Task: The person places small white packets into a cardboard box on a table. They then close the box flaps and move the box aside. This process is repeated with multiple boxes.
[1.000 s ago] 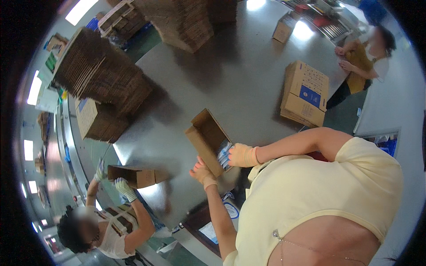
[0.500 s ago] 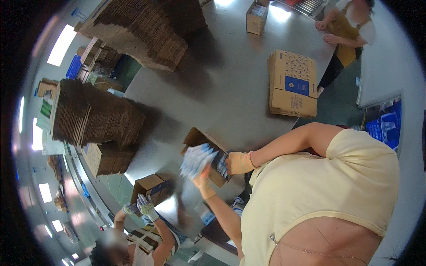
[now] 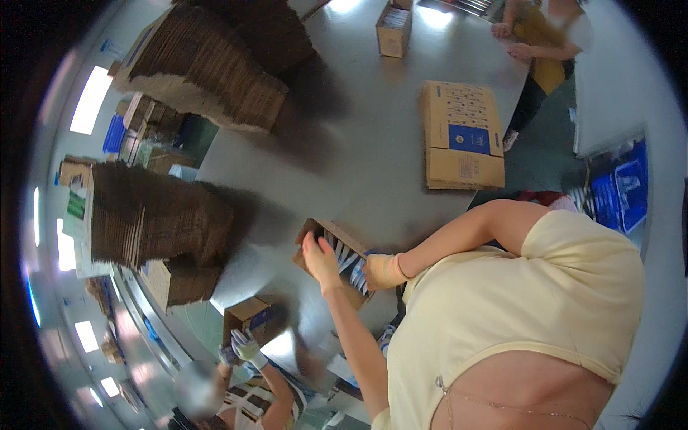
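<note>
An open cardboard box (image 3: 342, 228) stands on the grey metal table, tilted in the view. Inside it, several white-and-blue packets (image 3: 347, 259) stand in a row. My left hand (image 3: 320, 261), in a light glove, reaches over the box's far left end, fingers stretched and apart at the opening. No packet shows in that hand. My right hand (image 3: 383, 271), gloved with an orange-edged cuff, grips the box's near right wall beside the packets. Its fingertips are partly hidden.
Flat folded cartons (image 3: 466, 136) lie stacked to the right. Tall cardboard stacks (image 3: 158, 215) stand at the left. Another filled box (image 3: 394, 32) is at the far edge. A co-worker's gloved hands (image 3: 246, 347) hold a box (image 3: 247, 315) at lower left; another person stands far right.
The bunch of packets in my left hand has gone into the box, and that hand is now empty over its far end. My right hand stays on the box. The view has shifted slightly.
</note>
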`<action>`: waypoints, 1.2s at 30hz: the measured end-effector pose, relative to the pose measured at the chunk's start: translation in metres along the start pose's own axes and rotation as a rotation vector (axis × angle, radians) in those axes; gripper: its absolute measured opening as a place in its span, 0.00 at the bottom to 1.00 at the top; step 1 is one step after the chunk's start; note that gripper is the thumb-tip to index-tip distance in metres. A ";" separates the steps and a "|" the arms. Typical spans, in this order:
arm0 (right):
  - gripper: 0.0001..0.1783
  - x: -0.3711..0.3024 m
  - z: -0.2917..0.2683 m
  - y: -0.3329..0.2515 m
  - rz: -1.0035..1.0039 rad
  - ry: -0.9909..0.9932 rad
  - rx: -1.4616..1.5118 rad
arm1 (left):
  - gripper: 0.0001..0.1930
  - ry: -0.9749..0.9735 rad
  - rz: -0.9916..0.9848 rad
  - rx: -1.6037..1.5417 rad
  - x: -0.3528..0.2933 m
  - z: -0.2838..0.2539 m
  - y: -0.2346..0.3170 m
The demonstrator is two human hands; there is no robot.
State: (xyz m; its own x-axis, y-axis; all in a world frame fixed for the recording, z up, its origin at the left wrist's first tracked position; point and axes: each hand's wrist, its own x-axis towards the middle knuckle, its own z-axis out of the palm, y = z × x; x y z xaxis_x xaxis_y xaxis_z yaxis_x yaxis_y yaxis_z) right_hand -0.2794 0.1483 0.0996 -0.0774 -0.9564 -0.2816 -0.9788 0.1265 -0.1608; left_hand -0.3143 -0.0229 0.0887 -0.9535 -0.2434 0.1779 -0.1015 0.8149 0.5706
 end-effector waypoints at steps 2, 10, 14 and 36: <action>0.14 0.006 -0.007 -0.004 -0.020 -0.098 -0.069 | 0.18 -0.239 -0.299 0.081 0.013 0.012 0.001; 0.09 0.003 -0.012 -0.005 0.018 -0.066 -0.053 | 0.20 -0.564 -0.349 0.309 -0.026 0.018 0.009; 0.11 0.000 -0.012 0.001 0.049 -0.057 -0.067 | 0.15 0.251 -0.170 -0.382 -0.110 0.000 0.032; 0.10 0.004 -0.015 -0.003 0.029 -0.106 -0.117 | 0.20 0.495 -0.993 -0.117 -0.485 -0.145 -0.089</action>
State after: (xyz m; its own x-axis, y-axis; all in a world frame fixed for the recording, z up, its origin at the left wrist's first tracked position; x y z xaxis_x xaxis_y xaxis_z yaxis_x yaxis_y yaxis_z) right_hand -0.2793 0.1400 0.1137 -0.0920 -0.9189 -0.3837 -0.9923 0.1167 -0.0416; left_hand 0.1988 -0.0536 0.0683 -0.2430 -0.9633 -0.1143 -0.7038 0.0940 0.7041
